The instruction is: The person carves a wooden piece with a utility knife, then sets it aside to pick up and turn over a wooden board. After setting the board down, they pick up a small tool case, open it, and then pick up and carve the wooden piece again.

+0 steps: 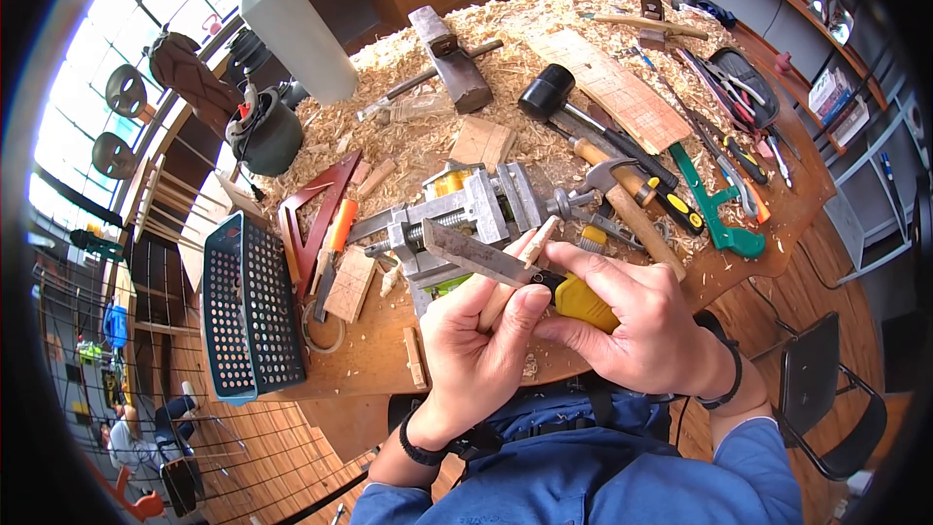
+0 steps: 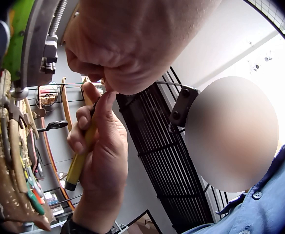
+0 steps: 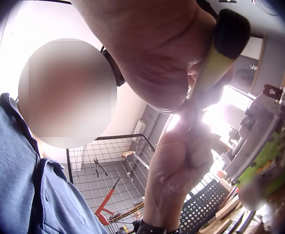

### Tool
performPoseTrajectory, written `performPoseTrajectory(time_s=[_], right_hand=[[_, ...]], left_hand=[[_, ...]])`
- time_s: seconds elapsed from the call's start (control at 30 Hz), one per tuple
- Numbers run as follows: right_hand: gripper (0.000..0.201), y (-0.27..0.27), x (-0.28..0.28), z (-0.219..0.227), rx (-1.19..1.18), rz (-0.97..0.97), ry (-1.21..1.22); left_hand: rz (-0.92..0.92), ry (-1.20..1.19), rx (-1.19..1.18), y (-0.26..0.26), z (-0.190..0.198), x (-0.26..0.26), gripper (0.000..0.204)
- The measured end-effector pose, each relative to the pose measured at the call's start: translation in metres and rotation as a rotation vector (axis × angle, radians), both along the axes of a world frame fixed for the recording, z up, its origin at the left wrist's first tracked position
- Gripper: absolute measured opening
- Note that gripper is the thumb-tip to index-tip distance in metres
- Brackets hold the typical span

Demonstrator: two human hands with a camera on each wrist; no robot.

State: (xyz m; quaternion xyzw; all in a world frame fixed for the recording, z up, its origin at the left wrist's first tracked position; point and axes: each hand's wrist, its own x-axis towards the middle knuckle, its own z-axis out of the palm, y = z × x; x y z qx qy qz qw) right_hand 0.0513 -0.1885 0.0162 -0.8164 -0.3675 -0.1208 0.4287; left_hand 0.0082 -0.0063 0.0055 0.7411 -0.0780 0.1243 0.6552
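Note:
My right hand (image 1: 641, 316) grips the yellow-and-black handle (image 1: 583, 303) of a chisel. The chisel's flat steel blade (image 1: 476, 255) points left, across a slim, pale wooden stick (image 1: 536, 241). My left hand (image 1: 486, 331) holds that stick, its thumb close by the base of the blade. Both hands meet in front of the body, above the table's near edge. In the left wrist view, the right hand (image 2: 103, 156) wraps the yellow handle (image 2: 79, 168). From the right wrist, the handle's black end (image 3: 233, 31) shows, while the blade is hidden.
Just beyond the hands stands a metal vise (image 1: 466, 209). A perforated basket (image 1: 251, 316), a red set square (image 1: 316, 209) and an orange-handled tool (image 1: 340, 226) lie left. On the right are a hammer (image 1: 637, 219), a black mallet (image 1: 549, 90) and a green-handled saw (image 1: 724, 219). Wood shavings (image 1: 389, 68) spread behind.

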Motion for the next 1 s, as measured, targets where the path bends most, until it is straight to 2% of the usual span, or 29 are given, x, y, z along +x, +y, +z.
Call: performPoseTrajectory(time_s=[0.57, 0.77, 0.83, 0.87, 0.93, 1.0], right_hand=[[0.061, 0.002, 0.002, 0.001, -0.034, -0.069, -0.148], [0.062, 0.000, 0.002, 0.006, -0.129, -0.087, -0.208], [0.061, 0.000, 0.002, 0.006, -0.109, -0.077, -0.164], [0.061, 0.000, 0.002, 0.005, -0.109, -0.077, -0.164], [0.059, 0.001, 0.002, 0.002, -0.034, -0.035, -0.077], [0.059, -0.001, 0.001, 0.003, -0.053, -0.014, -0.047]], left_hand=[[0.034, -0.039, 0.042, 0.000, -0.001, 0.002, 0.036], [-0.041, 0.052, -0.043, -0.003, -0.006, 0.001, 0.044], [0.000, -0.045, -0.187, -0.008, -0.011, 0.006, 0.045], [0.000, -0.045, -0.187, -0.006, -0.011, 0.005, 0.045], [-0.086, 0.057, -0.240, -0.001, -0.009, 0.001, 0.051], [-0.097, 0.105, -0.272, -0.003, 0.000, -0.002, 0.052]])
